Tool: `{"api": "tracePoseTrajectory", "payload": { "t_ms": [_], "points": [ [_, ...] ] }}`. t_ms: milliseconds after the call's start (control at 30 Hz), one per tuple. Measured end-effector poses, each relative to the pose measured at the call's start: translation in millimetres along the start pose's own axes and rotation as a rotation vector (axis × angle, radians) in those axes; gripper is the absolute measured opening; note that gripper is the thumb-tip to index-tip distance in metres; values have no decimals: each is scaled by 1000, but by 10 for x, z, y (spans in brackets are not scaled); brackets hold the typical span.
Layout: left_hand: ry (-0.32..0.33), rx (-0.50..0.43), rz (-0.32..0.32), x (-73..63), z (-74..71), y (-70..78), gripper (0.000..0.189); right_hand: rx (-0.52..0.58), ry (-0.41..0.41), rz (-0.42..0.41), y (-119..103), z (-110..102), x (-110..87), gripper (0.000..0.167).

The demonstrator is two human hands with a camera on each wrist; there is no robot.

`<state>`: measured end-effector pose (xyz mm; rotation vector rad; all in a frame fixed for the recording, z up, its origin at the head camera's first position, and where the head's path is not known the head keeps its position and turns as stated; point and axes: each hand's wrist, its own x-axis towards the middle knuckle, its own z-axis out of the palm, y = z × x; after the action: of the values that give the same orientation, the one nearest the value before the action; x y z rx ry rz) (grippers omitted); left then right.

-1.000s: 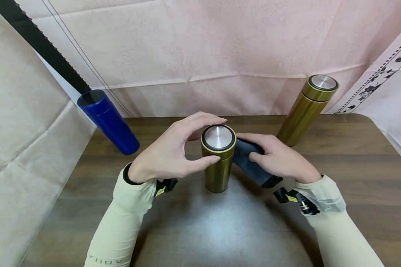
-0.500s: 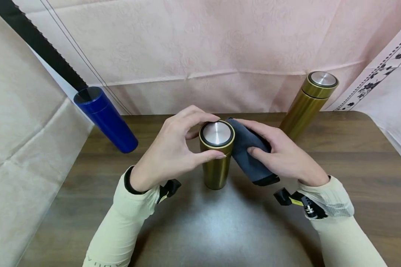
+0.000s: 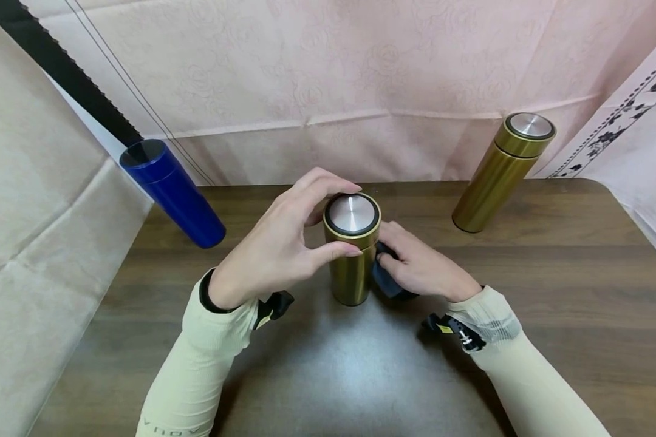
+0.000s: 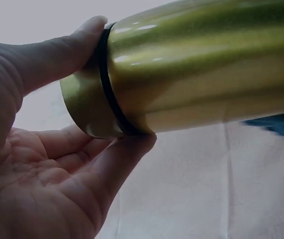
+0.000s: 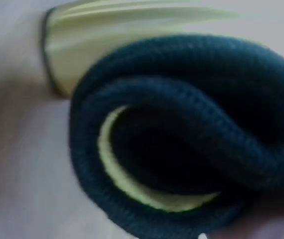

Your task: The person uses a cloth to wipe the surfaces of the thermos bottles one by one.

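While my left hand [image 3: 281,246] pinches the gold bottle [image 3: 351,276] near its top, thumb on the near side and fingers on the far side, my palm stays clear of the metal. That grip is only as wide as the bottle. From the left wrist, my thumb and a fingertip show at the black ring [image 4: 105,79] below the cap. My right hand [image 3: 423,264] holds a dark blue cloth [image 3: 390,285], bunched and folded, just at the bottle's right side; the fingertips are partly hidden behind the bottle. Seen from the right wrist, the cloth is blurred and rolled into a loop, with a yellow strip [image 5: 132,186] along the inside of the fold.

Between my two hands, the bottle stands upright on the brown wooden table [image 3: 361,382], its round silver top [image 3: 352,214] facing up. Pale sleeves cover both my arms, and a small black camera sits at each wrist. Farther out, well apart on my left, stands a blue bottle [image 3: 172,193] with a dark top. Toward the back on my right stands another gold bottle [image 3: 500,176], silver-topped as well. Behind the table hangs a pale pink curtain [image 3: 328,73], faintly patterned and creased.
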<state>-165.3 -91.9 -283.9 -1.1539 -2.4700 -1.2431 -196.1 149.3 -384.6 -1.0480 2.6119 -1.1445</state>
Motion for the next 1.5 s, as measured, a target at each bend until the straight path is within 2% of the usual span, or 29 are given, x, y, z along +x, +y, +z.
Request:
{"api": "tracePoseTrajectory", "payload": {
  "t_ms": [67,200,433,633,767,867,1067,1233,1333,1500],
  "points": [
    [-9,-7,-3,-5,13,-6,59,-34,-51,41,63,72,-6,47],
    [-25,-14,-18,-22,41,-12,59,-84,-125,71,160,158,-31,43],
    [-48,-65,6,-30,49,-29,60,-91,-191,114,127,9,-102,50],
    [-81,-102,8,-3,45,-31,65,-97,-132,120,-3,-298,-215,52],
    [-92,-90,8,9,33,-34,67,-40,-44,69,-127,-510,-288,62],
    [-96,-86,27,13,19,-46,67,5,34,23,-200,-571,-301,70],
    [-107,-100,95,22,-9,-85,64,104,156,-50,-225,-421,-172,69],
    [-118,-105,145,39,-27,-121,64,127,194,-102,-147,-254,-72,61],
    [-118,-94,155,45,-35,-134,64,102,174,-93,-80,-182,-35,57],
    [-124,-67,154,46,-45,-149,63,60,64,-5,33,-77,8,51]
  ]
}}
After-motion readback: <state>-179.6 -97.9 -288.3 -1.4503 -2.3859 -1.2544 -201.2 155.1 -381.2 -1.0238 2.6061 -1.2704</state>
